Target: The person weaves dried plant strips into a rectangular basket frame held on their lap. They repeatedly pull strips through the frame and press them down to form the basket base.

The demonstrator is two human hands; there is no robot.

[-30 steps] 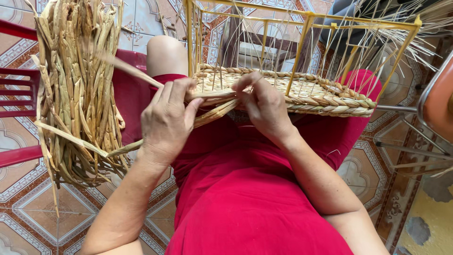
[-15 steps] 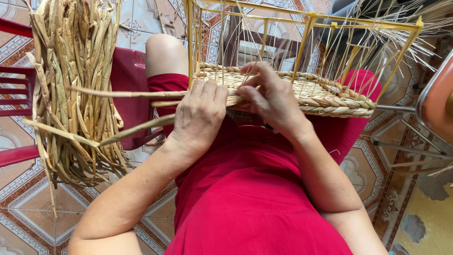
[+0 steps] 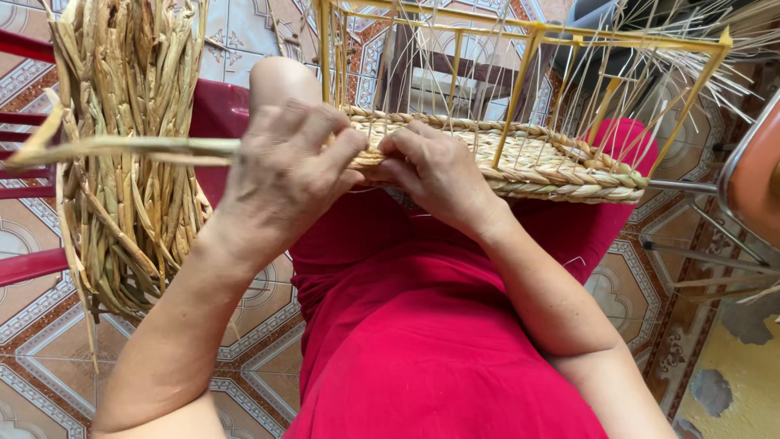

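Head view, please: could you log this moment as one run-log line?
left hand: grips straw strand | right hand: pinches weave at basket rim | yellow wire frame: on lap | straw bundle: at left

The person wears a plain bright red garment [image 3: 439, 325] covering torso and lap, while both forearms, the left hand [image 3: 284, 175] and the right hand [image 3: 439, 175] are bare, without rings or sleeves.

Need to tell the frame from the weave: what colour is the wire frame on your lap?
Yellow. The wire frame shows best in the head view.
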